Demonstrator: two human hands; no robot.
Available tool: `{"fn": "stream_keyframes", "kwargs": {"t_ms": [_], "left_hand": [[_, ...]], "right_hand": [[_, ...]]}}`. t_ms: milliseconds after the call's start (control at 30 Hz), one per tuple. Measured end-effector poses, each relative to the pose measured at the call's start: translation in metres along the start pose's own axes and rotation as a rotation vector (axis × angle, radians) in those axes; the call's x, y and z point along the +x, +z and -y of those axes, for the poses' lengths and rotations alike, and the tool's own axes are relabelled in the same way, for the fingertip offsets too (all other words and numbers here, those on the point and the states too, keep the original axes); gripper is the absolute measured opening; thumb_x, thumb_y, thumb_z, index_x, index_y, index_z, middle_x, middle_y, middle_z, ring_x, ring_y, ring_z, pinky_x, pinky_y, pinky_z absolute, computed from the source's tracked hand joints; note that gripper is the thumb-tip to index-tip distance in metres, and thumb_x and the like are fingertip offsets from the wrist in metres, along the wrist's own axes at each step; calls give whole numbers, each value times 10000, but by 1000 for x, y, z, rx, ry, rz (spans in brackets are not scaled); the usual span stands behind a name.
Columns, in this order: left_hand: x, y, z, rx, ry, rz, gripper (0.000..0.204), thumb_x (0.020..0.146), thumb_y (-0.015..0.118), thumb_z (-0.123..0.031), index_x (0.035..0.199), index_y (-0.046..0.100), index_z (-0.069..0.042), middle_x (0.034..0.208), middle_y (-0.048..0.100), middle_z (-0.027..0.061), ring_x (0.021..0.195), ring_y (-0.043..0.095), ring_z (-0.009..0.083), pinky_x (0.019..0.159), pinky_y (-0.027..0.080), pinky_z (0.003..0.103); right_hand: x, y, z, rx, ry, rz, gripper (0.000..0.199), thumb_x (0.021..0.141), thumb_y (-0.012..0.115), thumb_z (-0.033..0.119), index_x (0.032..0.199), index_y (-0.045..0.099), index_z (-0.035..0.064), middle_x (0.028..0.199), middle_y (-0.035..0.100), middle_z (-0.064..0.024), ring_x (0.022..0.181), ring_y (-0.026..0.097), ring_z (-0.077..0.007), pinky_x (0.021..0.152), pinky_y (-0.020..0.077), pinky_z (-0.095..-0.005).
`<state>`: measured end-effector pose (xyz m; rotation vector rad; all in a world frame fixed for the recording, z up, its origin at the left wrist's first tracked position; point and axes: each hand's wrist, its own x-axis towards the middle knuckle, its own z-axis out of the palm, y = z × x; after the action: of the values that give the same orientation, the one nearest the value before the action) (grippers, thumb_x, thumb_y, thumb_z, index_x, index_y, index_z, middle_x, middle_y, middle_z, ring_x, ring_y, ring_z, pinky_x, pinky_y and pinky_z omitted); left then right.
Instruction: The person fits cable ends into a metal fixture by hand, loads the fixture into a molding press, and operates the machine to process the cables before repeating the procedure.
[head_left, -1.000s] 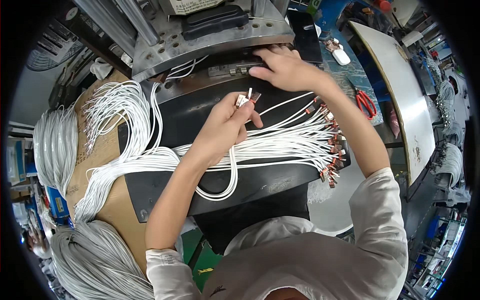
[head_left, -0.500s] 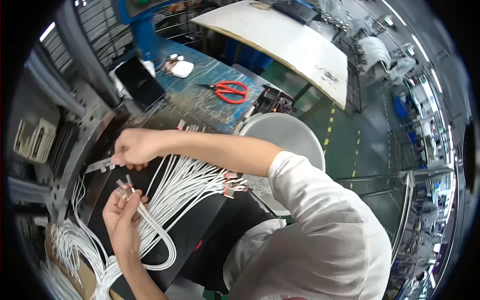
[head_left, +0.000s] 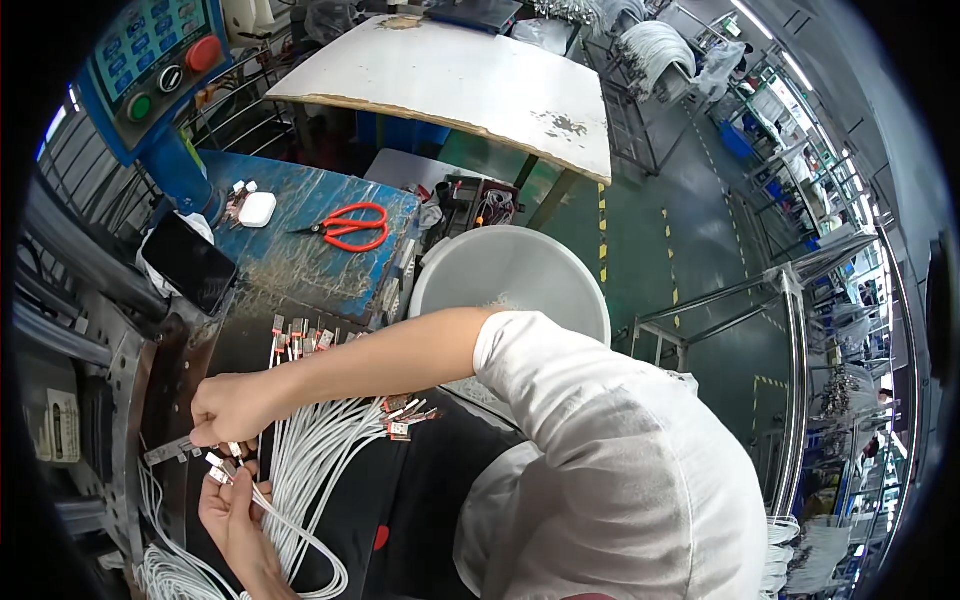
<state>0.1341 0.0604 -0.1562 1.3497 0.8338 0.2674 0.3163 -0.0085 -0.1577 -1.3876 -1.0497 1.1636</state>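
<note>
My left hand (head_left: 236, 530) is closed around several white cables (head_left: 310, 545). Small connector ends (head_left: 222, 470) with metal tips stick out above its thumb and fingers. Just above it, my right hand (head_left: 235, 408) reaches across from the right with curled fingers, its fingertips beside a narrow metal strip (head_left: 170, 450) and close to the connectors. What the right fingers pinch is hidden. A bundle of white cables (head_left: 310, 450) lies on the black surface, partly under my right forearm. Several of its connector ends (head_left: 398, 430) point right, and others (head_left: 300, 338) show beyond the forearm.
Red-handled scissors (head_left: 355, 228), a black phone (head_left: 188, 262) and a white case (head_left: 258, 210) lie on a worn blue bench (head_left: 310, 185). A grey bin (head_left: 590, 275) stands right of it. A control panel (head_left: 150, 60) rises at far left; a white table (head_left: 450, 70) stands beyond.
My view has shifted, so the bench and bin appear farther left. My two hands have come closer together, the left hand's connectors now right beneath the right hand.
</note>
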Motion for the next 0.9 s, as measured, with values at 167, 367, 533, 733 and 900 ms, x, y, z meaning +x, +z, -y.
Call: {"fn": "stream_keyframes", "kwargs": {"t_ms": [167, 367, 533, 733, 900], "left_hand": [[-9, -13, 8, 4, 42, -106, 209, 971, 647, -102, 1161, 626, -19, 932, 704, 20, 702, 618, 56, 623, 503, 184], [-4, -12, 10, -27, 32, 28, 175, 959, 677, -114, 1073, 708, 15, 869, 657, -25, 705, 531, 27, 584, 410, 195], [-13, -17, 3, -114, 17, 40, 155, 925, 722, -108, 962, 715, 42, 802, 669, 14, 679, 563, 47, 572, 423, 214], [-6, -21, -4, -132, -40, 145, 178, 931, 721, -128, 980, 718, 43, 841, 689, 60, 666, 588, 81, 584, 468, 224], [-10, -17, -2, -197, -24, 55, 204, 951, 699, -136, 1050, 702, 42, 873, 696, 67, 707, 625, 94, 626, 516, 226]], "right_hand": [[9, 14, 2, 1, 34, 31, 327, 980, 597, 230, 947, 659, -89, 810, 700, -118, 639, 652, -166, 584, 526, -301], [-2, -10, -2, 73, 51, -5, 239, 1030, 566, 214, 1045, 661, -5, 906, 701, -45, 715, 601, -78, 637, 506, -241], [-4, 1, 7, 7, 48, 130, 252, 1030, 577, 248, 1076, 659, 14, 851, 655, 22, 700, 566, -31, 595, 424, -188], [0, 5, 12, -72, 1, 160, 254, 1010, 607, 229, 1101, 660, -1, 857, 658, 20, 706, 571, -29, 600, 432, -183], [-2, -4, 13, -100, 37, 142, 252, 931, 703, 149, 1103, 660, -30, 885, 680, -6, 721, 587, -36, 626, 461, -186]]}}
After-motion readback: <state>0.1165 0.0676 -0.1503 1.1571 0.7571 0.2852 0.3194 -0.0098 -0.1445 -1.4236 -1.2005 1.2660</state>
